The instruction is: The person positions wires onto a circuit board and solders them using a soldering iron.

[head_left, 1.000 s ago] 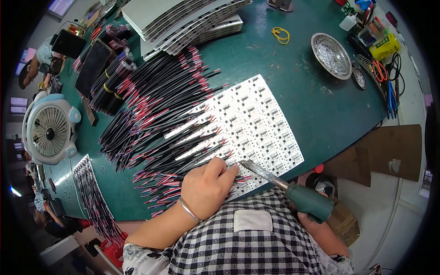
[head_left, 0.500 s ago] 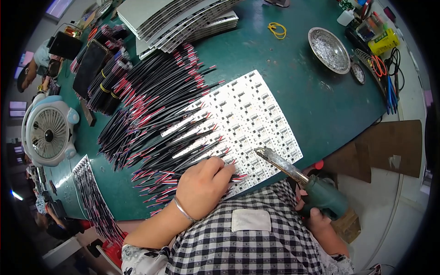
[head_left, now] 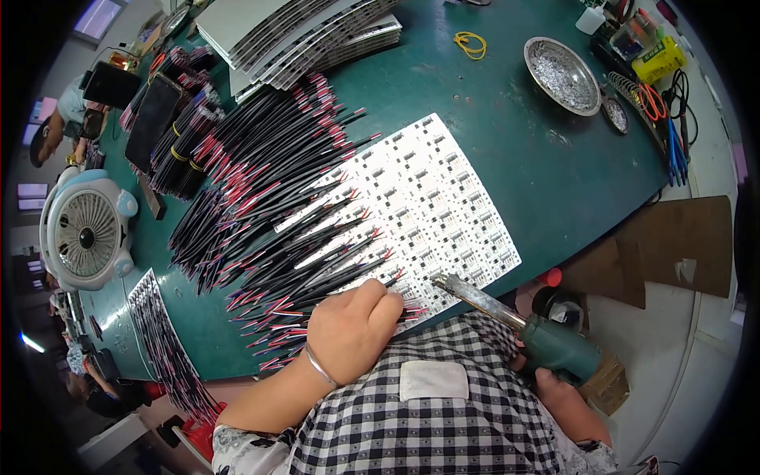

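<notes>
My left hand [head_left: 348, 332] is closed in a pinch at the near edge of a white circuit board panel [head_left: 431, 186]. Red-tipped ends of thin black wires [head_left: 317, 214] poke out past its fingers; the fingertips themselves are partly hidden. My right hand [head_left: 554, 388] grips the green handle of a soldering iron [head_left: 487, 309]. The iron's bare metal tip lies over the panel's lower part, a short way right of my left hand. Many wires lie in rows across the panel's left side, their red ends on it.
Stacked panels [head_left: 293, 39] stand at the back, beside bundled wires [head_left: 178, 150] and a phone [head_left: 154, 119]. A metal bowl of silvery bits [head_left: 562, 75] and a yellow band [head_left: 470, 46] lie far right. A fan [head_left: 85, 237] and a wired panel [head_left: 162, 324] are at left.
The soldering iron's tip has come nearer to me over the panel, closer to my left hand. My left hand has shifted slightly toward me, still closed. The whole view has shifted a little.
</notes>
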Available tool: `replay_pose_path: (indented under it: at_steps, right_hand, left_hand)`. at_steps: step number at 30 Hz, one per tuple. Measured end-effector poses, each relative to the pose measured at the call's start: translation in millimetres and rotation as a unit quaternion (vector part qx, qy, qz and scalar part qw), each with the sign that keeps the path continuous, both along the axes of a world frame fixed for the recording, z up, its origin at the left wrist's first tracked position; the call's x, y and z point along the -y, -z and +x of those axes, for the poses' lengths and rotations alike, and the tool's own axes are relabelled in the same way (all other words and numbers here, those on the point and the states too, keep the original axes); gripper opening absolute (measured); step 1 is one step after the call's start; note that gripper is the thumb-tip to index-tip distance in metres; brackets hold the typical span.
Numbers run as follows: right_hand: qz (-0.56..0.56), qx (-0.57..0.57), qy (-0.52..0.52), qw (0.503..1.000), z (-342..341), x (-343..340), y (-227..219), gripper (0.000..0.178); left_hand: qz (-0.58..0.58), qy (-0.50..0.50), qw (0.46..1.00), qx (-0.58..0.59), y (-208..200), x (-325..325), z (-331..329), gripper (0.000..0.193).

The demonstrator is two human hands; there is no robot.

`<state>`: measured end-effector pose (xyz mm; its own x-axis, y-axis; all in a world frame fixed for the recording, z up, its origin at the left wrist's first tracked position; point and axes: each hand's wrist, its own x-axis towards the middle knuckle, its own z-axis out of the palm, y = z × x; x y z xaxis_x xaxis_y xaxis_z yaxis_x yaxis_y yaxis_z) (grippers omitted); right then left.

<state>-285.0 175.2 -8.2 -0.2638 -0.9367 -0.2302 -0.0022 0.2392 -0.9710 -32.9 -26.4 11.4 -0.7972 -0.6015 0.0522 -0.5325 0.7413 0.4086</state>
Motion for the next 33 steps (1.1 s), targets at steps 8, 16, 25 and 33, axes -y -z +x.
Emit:
replay_pose_path:
  at_steps: [8,16,25,33]
  right_hand:
    - [-0.033,-0.08,-0.027,0.996,-1,-11,16,0.028]
    - [0.054,-0.151,-0.026,0.987,-3,-29,21,0.028]
    - [-0.029,-0.143,-0.048,0.988,-6,-16,18,0.03]
    - [-0.066,-0.243,-0.065,0.966,1,2,7,0.028]
  left_hand:
    - [-0.031,-0.005,0.999,-0.04,14,-3,-3,0.024]
    - [-0.059,-0.002,0.997,-0.058,6,-3,0,0.02]
    - [-0.052,-0.005,0.998,-0.046,11,-5,-4,0.021]
    - [-0.025,-0.009,0.997,-0.067,12,-5,-2,0.023]
